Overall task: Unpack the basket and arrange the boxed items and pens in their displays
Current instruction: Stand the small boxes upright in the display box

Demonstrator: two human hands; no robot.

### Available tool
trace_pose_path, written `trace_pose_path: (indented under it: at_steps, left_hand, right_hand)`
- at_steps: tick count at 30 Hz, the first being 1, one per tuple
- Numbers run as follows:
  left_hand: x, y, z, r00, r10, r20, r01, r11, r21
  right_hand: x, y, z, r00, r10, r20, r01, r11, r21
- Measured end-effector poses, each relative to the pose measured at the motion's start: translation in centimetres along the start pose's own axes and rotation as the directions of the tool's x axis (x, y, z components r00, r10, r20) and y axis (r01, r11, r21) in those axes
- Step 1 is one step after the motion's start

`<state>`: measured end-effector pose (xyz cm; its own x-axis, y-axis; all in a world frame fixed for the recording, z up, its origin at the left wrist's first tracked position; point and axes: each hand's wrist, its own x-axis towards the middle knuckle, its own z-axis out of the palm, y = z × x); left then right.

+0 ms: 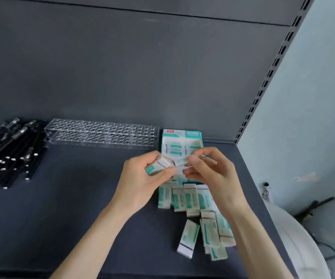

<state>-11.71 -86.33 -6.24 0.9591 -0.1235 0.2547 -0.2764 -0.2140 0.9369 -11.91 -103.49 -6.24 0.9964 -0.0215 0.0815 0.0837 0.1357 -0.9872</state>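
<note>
My left hand [142, 178] grips a small white-and-teal boxed item [158, 166] above the shelf. My right hand [211, 170] pinches a second such box [182, 161] by its end, close beside the first. Both hands hover in front of the open teal display carton [182, 137], whose lower part they hide. Several more boxed items [184, 198] lie in a row on the dark shelf [71, 208] below the hands, and others [209, 234] are scattered nearer me. A heap of black pens [11, 154] lies at the far left next to a clear acrylic pen holder [102, 132] with empty holes.
The grey back panel [142, 67] rises behind the shelf, with a slotted upright [271, 71] at the right corner. Beyond the shelf's right edge is a white rounded object [295, 244] and a pale wall.
</note>
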Motion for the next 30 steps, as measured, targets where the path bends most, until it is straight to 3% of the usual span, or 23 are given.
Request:
trace_pose_path:
  at_steps: [5,11,14,17,24,30]
  left_hand:
    - [2.7,-2.3,-1.4,0.991,-0.118,0.060,0.126,0.983,-0.133]
    - [4.0,-4.5,-2.0,0.980,-0.168,0.108,0.181,0.975,-0.126]
    - [3.7,-5.3,-1.7,0.976,-0.213,0.035,0.216,0.968,-0.132]
    - [3.6,-6.1,-1.8,0.949,-0.312,-0.051,0.300,0.940,-0.160]
    - [3.4,-6.3,-0.7,0.968,-0.251,0.007,0.250,0.968,0.026]
    - [3.5,-6.3,-1.0,0.963,-0.265,0.044,0.263,0.964,0.048]
  right_hand:
    - [1.8,0.1,0.2,1.000,-0.004,-0.009,0.004,0.997,-0.077]
    - [3.8,1.0,0.2,0.997,0.034,0.067,-0.018,0.975,-0.220]
    - [4.9,1.4,0.0,0.997,0.074,0.018,-0.064,0.945,-0.320]
    - [5.9,1.9,-0.4,0.995,0.083,-0.062,-0.103,0.847,-0.521]
    - [8.1,2.6,-0.6,0.994,0.107,-0.004,-0.081,0.730,-0.679]
    - [9.1,3.2,-0.3,0.991,0.128,0.045,-0.055,0.685,-0.727]
